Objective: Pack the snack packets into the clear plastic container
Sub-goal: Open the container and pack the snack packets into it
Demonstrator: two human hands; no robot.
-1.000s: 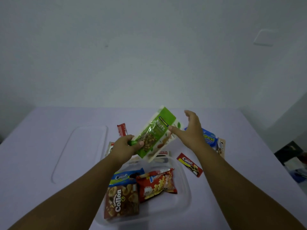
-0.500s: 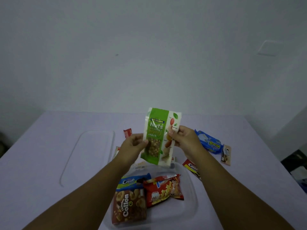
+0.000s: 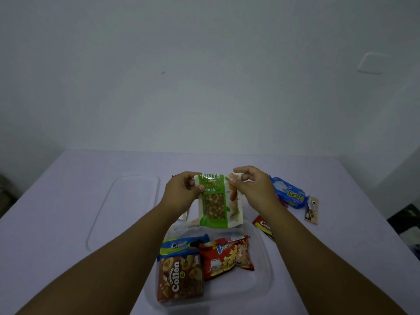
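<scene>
green nuts packet (image 3: 214,201) held upright above the far end of the clear plastic container (image 3: 264,283), top corners pinched by left hand (image 3: 181,192) and right hand (image 3: 252,187), collon packet (image 3: 179,278), cream biscuit packet (image 3: 181,245) and red snack packet (image 3: 227,255) laid inside

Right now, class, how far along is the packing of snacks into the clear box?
Done: three packets lie in the clear box: the brown packet, blue packet and red packet.
In hand: the left hand and right hand pinch the green nut packet above it.
Left: the blue pack and small sachets on the table; the lid lies aside.
</scene>
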